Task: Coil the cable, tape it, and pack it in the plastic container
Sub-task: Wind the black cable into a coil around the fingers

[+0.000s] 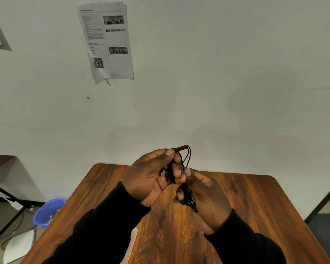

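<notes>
The thin black cable (176,164), bunched into loose loops, was up in the air above the brown wood-grain table (246,202), held between both my hands. My left hand (151,176) curled its fingers around the bundle, thumb pressed on top near the plug end. My right hand (204,199) pinched the lower strands (something yellow showed there, too blurred to name). Both black sleeves angled inward. A blue plastic basin (48,212) sat on the floor, left.
</notes>
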